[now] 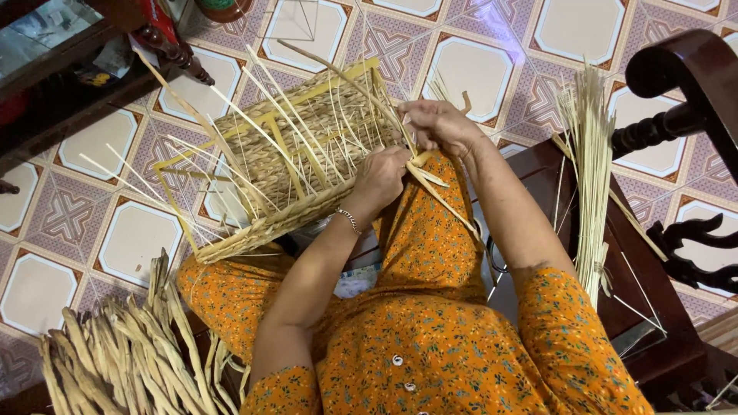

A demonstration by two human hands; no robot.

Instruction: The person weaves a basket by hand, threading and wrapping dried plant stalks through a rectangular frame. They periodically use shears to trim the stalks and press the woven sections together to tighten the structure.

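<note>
Head view: half-woven basket sits tilted on the lap, loose stakes sticking out. Left hand pinches a flat strand at the basket's near corner; right hand grips stakes at the rim. Looks like mid-weave; next pass probably needs that strand tucked tight between stakes. Spare reeds lie on the right.

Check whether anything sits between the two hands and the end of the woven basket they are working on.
Nothing visible does. The left hand and the right hand are both already on the near end of the basket, gripping pale straw strands. The loose upright strands stick out farther along the basket, away from the hands.
</note>
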